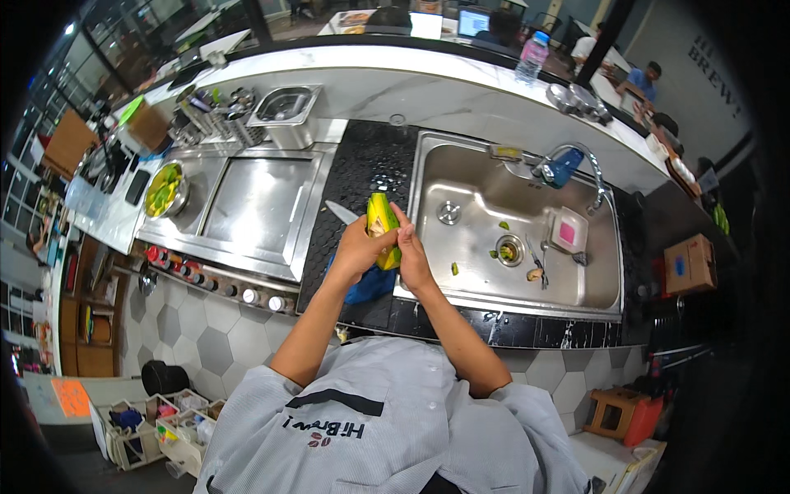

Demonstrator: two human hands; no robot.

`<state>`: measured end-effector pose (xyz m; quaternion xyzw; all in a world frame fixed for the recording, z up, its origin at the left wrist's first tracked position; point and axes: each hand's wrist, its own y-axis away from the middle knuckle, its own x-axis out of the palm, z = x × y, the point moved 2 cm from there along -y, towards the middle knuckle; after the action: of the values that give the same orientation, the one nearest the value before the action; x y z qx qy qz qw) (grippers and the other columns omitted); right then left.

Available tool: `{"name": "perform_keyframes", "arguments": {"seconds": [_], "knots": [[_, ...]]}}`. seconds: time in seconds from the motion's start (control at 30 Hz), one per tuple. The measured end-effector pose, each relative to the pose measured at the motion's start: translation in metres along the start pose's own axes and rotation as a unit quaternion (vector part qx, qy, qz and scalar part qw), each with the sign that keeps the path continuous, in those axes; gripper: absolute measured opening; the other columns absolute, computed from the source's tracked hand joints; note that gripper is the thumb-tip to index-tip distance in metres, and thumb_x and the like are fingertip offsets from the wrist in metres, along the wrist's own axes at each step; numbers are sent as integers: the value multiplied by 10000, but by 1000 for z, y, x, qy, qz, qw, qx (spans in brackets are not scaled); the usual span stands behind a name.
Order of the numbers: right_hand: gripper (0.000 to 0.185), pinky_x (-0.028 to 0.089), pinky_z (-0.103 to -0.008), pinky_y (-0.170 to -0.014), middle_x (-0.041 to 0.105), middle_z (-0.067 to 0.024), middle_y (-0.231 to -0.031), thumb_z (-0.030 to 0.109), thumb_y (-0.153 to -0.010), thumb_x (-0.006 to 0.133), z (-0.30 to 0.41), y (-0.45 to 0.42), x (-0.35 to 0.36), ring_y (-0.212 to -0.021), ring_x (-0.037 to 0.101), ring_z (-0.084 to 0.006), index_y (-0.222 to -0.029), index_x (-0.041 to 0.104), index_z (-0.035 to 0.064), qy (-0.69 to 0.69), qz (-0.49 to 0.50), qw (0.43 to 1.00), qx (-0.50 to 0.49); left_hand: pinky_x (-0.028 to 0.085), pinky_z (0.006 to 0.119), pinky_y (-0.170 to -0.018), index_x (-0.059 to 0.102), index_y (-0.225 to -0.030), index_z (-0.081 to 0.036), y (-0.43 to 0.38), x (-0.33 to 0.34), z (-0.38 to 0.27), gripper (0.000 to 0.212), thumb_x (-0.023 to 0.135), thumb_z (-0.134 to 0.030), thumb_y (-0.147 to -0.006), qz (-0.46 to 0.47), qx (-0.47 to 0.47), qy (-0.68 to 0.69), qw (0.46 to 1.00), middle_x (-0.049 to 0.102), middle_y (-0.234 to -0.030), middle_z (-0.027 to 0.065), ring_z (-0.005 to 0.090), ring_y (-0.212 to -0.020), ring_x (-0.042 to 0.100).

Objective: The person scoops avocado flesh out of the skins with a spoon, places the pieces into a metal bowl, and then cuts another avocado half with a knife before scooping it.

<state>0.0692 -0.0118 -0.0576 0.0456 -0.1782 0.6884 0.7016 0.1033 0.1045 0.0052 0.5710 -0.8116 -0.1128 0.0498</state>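
A yellow-green fruit [384, 217], long in shape with a pale torn or cut patch on one face, is held between my two hands above the black counter beside the sink. My left hand [359, 250] grips it from the left, thumb across its front. On the other side my right hand [413, 254] has its fingers along the fruit. A knife blade [341, 212] sticks out to the left past my left hand; its handle is hidden, and I cannot tell whether it rests on the counter. Beneath my hands lies a blue plastic bag or cloth [370, 286].
To the right, a steel sink [469, 278] holds green scraps [455, 268], a small utensil [534, 272] and a square dish [566, 230] under the faucet [597, 170]. Leftward stand a metal bowl [179, 207] of yellow-green pieces and a steel container [290, 133]. People sit beyond the ledge [370, 57].
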Motion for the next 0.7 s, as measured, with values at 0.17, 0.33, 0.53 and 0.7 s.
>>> {"name": "perform_keyframes", "arguments": {"seconds": [0.17, 0.33, 0.53, 0.7], "knots": [[728, 365, -329, -1101, 480, -146, -1422, 558, -1043, 274, 6, 7, -33, -1291, 484, -209, -1488, 334, -15, -95, -99, 991, 2, 527, 264, -651, 632, -1111, 20, -23, 35, 8, 360, 755, -215, -869, 39, 18, -39, 998, 678, -920, 57, 115, -765, 645], [592, 476, -349, -1000, 578, -131, -1301, 461, -1069, 334, 38, 6, -69, -1184, 583, -206, -1392, 458, -19, -250, -177, 951, 47, 468, 218, -564, 666, -1116, -15, -25, 71, -5, 426, 488, -389, -1015, 4, -1, 171, 985, 637, -864, 35, 82, -673, 581], [479, 502, -306, -896, 639, -149, -1204, 317, -1063, 435, 40, -1, -73, -1038, 637, -184, -1375, 486, -44, -22, -298, 954, -24, 477, 335, -956, 502, -1243, -37, -57, 119, 39, 462, 308, -413, -1058, 76, 38, 460, 884, 601, -1124, 87, 187, -1067, 597], [468, 452, -404, -1003, 557, -282, -1290, 239, -1025, 489, 53, 5, -69, -1228, 547, -382, -1360, 461, -86, 315, -266, 909, -55, 498, 327, -909, 570, -1157, -47, -53, 115, 39, 477, 330, -444, -1047, 51, -28, 448, 892, 635, -1080, 83, 183, -992, 632]]}}
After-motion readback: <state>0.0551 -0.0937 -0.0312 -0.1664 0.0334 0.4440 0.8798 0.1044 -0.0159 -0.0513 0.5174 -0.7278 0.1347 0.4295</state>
